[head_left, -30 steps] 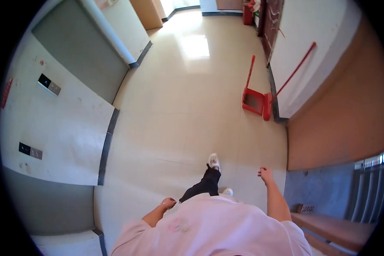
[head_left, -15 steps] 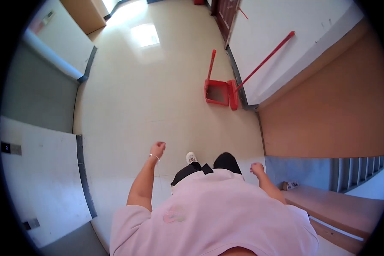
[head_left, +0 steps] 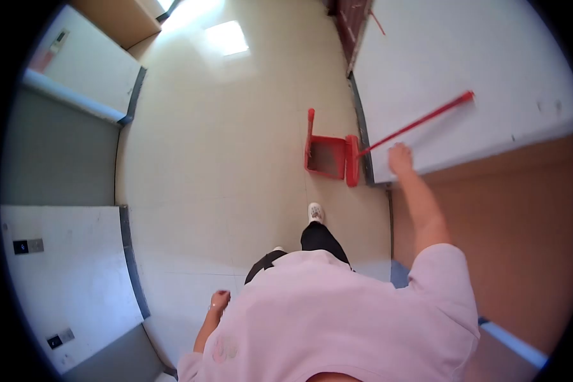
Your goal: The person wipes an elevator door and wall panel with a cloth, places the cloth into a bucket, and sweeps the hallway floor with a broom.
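Note:
My right hand (head_left: pixel 400 158) is stretched forward near the wall, just below the red broom handle (head_left: pixel 426 119) in view, with nothing visible in it and its fingers loosely bent and apart. The handle leans on the white wall, and the red broom head (head_left: pixel 352 162) stands on the floor. Right beside it is a red dustpan (head_left: pixel 325 158) with an upright handle, its inside greyish. Low at my left side, my left hand (head_left: pixel 220 299) has its fingers curled together around nothing visible; a bracelet is on that wrist.
Pale tiled floor (head_left: pixel 197 172) stretches ahead, with a bright reflection far off. Along the left are grey doors (head_left: pixel 63 153) and a white wall with button panels (head_left: pixel 28 246). A brown panel (head_left: pixel 490 235) is at the right, and a dark red door (head_left: pixel 350 28) beyond the broom.
My right hand has moved forward and up towards the broom handle. My left hand first swung forward, then came back to my side. The broom and dustpan appear nearer to my feet.

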A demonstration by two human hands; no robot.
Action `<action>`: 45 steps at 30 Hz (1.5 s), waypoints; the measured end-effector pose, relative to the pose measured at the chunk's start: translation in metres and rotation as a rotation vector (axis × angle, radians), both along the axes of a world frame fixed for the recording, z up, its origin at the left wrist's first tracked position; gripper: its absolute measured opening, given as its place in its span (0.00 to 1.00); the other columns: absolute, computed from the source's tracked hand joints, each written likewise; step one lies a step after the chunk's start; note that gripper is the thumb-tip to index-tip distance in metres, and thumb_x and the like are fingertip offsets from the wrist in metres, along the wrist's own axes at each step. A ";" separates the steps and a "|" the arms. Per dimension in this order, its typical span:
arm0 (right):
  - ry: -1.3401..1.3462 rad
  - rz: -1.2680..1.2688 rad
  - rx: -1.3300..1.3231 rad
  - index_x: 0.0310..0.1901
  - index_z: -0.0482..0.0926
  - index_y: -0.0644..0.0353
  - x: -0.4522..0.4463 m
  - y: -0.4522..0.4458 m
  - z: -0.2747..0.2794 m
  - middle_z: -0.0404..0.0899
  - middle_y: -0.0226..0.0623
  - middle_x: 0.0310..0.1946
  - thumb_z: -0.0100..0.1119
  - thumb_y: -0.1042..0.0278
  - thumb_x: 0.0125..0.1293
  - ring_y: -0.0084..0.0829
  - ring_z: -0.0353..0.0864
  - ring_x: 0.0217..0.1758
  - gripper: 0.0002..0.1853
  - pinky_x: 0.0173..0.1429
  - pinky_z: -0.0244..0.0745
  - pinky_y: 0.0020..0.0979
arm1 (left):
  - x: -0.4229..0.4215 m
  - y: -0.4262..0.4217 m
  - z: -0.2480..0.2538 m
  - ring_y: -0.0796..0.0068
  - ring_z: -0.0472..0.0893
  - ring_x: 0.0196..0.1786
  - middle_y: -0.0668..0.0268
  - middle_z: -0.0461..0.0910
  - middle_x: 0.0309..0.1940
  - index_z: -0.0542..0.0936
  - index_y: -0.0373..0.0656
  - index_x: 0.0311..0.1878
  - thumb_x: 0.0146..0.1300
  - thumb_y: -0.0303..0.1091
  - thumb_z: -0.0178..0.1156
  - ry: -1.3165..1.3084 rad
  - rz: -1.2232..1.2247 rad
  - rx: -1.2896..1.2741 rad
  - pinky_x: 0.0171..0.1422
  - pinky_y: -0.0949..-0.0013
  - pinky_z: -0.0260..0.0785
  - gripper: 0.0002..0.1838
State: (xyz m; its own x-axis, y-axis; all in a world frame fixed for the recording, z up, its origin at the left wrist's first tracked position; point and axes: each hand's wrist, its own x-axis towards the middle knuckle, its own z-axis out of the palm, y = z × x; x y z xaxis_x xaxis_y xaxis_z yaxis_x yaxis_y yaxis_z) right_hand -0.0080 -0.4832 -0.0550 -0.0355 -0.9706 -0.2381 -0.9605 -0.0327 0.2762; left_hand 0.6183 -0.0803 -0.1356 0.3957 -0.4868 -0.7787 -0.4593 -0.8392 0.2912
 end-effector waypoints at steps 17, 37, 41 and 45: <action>0.315 -0.083 0.558 0.34 0.77 0.59 -0.024 -0.065 0.107 0.76 0.41 0.35 0.49 0.72 0.49 0.37 0.75 0.41 0.10 0.40 0.71 0.34 | -0.067 -0.036 0.033 0.77 0.75 0.27 0.65 0.76 0.25 0.75 0.41 0.36 0.53 0.39 0.52 0.111 0.306 0.099 0.28 0.74 0.66 0.13; -0.660 -0.948 1.006 0.21 0.72 0.60 0.208 -0.056 0.143 0.68 0.29 0.15 0.53 0.63 0.52 0.21 0.65 0.15 0.10 0.19 0.59 0.24 | 0.230 -0.347 -0.021 0.78 0.75 0.25 0.66 0.76 0.23 0.74 0.39 0.35 0.53 0.36 0.51 0.169 0.419 -0.171 0.26 0.76 0.65 0.11; -0.860 -0.973 0.850 0.28 0.72 0.61 0.263 -0.078 0.115 0.67 0.27 0.15 0.51 0.67 0.55 0.19 0.63 0.15 0.06 0.17 0.58 0.23 | 0.256 -0.402 -0.024 0.78 0.75 0.26 0.66 0.76 0.22 0.74 0.37 0.35 0.53 0.35 0.51 0.128 0.377 -0.250 0.26 0.76 0.65 0.11; -1.005 -0.962 0.702 0.29 0.73 0.61 0.330 -0.130 0.068 0.67 0.27 0.16 0.50 0.69 0.55 0.18 0.64 0.15 0.05 0.18 0.60 0.23 | 0.234 -0.468 -0.013 0.77 0.75 0.25 0.64 0.76 0.22 0.75 0.37 0.34 0.53 0.36 0.51 0.231 0.248 -0.335 0.30 0.75 0.66 0.12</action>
